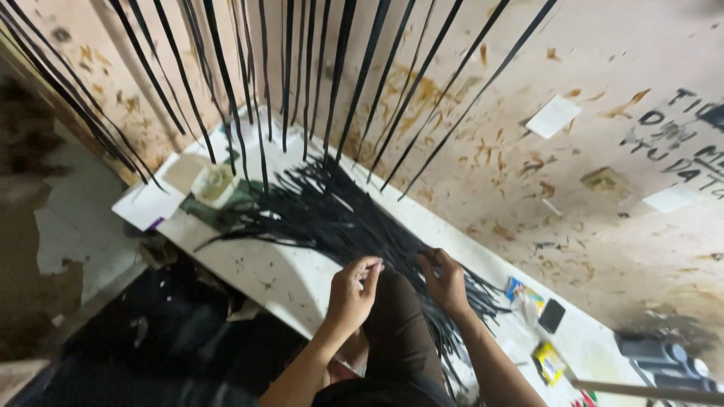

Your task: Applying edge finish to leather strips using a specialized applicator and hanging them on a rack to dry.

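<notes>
My left hand (351, 290) hovers over the near edge of a white board (279, 275), its fingertips pinched together on a thin black strip. My right hand (446, 280) rests on a fanned pile of black strips (339, 218) lying on the board, fingers curled into the strips. Several long black strips (302, 68) hang down in front of the stained wall, their lower ends just above the pile. My knee in dark trousers (396, 324) rises between the two hands.
A small open container (213, 183) and a white sheet of paper (147, 203) sit at the board's far end. A dark phone (552, 315), colourful packets (523, 292) and a yellow packet (550, 362) lie to the right. Dark floor lies below left.
</notes>
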